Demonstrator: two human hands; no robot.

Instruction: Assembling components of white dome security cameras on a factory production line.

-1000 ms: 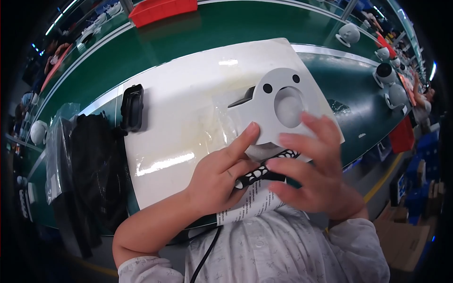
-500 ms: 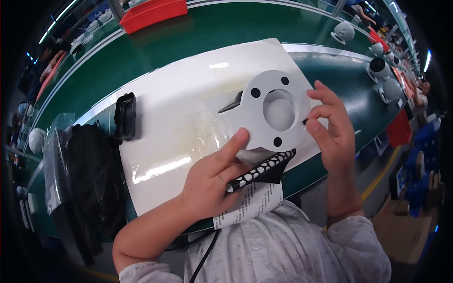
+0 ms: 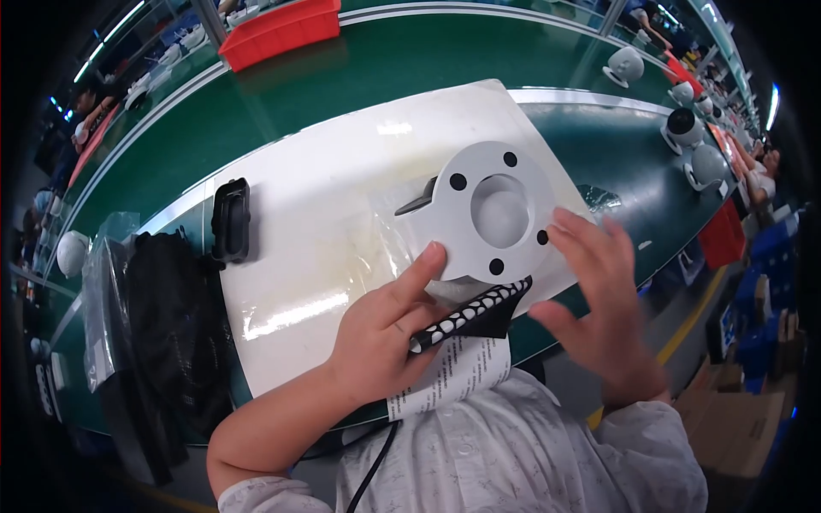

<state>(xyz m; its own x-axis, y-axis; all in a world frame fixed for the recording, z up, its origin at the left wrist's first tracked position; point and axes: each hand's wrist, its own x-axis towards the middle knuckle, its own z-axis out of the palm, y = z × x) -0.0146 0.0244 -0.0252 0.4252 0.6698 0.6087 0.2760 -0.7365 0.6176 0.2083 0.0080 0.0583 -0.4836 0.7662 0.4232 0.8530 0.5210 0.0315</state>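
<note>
A white round base [image 3: 438, 224] lies on the pale mat, its flat underside up. Several black round pads sit around its rim, and a hole in its middle shows a white rounded surface. My left hand [image 3: 376, 333] grips a black sheet of stick-on pads [image 3: 470, 315], bent over and dotted with pale round gaps. One finger of that hand rests against the base's near edge. My right hand [image 3: 603, 299], slightly blurred, has its fingers apart, with the fingertips beside the rightmost black pad [image 3: 542, 238]. Clear plastic film [image 3: 389, 231] lies under the base.
A black tray-like part [image 3: 231, 221] stands on the mat's [image 3: 291, 188] left side. Further left are a black mesh bag [image 3: 171, 325] and clear plastic bags [image 3: 107, 291]. Printed paper [image 3: 453, 376] hangs at the near edge. A red bin [image 3: 282, 32] and several white devices [image 3: 626, 65] stand beyond.
My right hand has let go of the black pad, which now sits flat on the base's right rim. Its fingers have spread, and the thumb has moved down. My left hand keeps its grip.
</note>
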